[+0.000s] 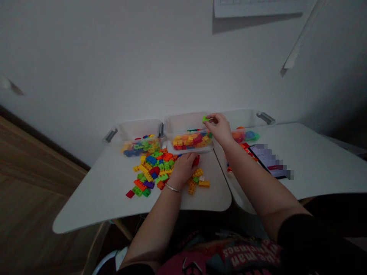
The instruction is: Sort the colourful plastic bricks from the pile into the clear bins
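My right hand (pixel 220 128) is raised over the right side of the middle clear plastic bin (pixel 189 118). Its fingertips pinch a small light-green toy brick (pixel 205 119). Low over the table, my left hand (pixel 183 169) has its fingers closed on a red toy brick (pixel 196 160), which is partly hidden by them. A heap of mixed toy bricks (pixel 155 160) spreads to the left of this hand. Several yellow bricks (pixel 191 187) lie just to its right. The middle bin holds yellow, red and orange bricks.
A left clear bin (pixel 137 126) holds yellow, green and blue pieces. The right clear bin (pixel 241 116) contains orange, blue and green pieces. A tablet (pixel 268 160) lies on the right white table (pixel 321 160), with red pieces beside it. The wall rises behind the bins.
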`<move>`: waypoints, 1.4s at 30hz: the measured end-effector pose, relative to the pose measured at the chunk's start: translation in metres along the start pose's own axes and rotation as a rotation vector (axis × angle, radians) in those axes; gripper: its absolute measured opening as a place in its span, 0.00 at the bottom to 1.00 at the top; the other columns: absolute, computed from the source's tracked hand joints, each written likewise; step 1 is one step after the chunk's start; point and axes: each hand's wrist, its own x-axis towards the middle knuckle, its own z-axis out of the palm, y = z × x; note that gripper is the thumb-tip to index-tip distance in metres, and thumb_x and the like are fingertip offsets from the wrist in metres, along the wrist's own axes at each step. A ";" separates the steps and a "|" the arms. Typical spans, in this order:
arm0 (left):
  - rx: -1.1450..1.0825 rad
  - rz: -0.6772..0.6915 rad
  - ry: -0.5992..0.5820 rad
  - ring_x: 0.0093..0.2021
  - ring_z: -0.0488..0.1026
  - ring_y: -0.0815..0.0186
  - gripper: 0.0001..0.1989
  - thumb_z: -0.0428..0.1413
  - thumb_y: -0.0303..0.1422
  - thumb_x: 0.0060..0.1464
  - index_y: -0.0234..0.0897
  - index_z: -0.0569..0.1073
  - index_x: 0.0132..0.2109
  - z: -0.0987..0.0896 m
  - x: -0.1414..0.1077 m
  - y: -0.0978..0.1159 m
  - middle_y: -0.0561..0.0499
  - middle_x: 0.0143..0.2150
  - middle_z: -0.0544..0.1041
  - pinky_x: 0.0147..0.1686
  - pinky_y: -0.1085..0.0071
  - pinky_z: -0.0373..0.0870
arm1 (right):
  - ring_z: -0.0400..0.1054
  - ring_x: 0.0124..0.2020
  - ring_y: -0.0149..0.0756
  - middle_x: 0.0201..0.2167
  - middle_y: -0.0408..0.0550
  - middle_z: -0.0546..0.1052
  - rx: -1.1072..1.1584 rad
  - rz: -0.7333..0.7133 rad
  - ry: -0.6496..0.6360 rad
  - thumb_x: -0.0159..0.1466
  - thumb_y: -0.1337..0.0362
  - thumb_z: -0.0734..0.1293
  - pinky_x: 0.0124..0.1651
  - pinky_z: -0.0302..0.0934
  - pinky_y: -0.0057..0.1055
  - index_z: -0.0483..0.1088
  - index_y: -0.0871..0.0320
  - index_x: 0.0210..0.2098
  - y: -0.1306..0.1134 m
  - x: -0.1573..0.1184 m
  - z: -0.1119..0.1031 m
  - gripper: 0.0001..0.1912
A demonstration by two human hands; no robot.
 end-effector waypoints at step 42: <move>-0.037 -0.094 0.077 0.46 0.72 0.57 0.12 0.56 0.28 0.53 0.38 0.71 0.47 0.004 0.001 -0.005 0.46 0.42 0.77 0.50 0.60 0.68 | 0.71 0.46 0.41 0.44 0.51 0.77 0.077 0.055 -0.458 0.52 0.71 0.67 0.53 0.64 0.43 0.72 0.56 0.45 0.037 -0.137 0.012 0.20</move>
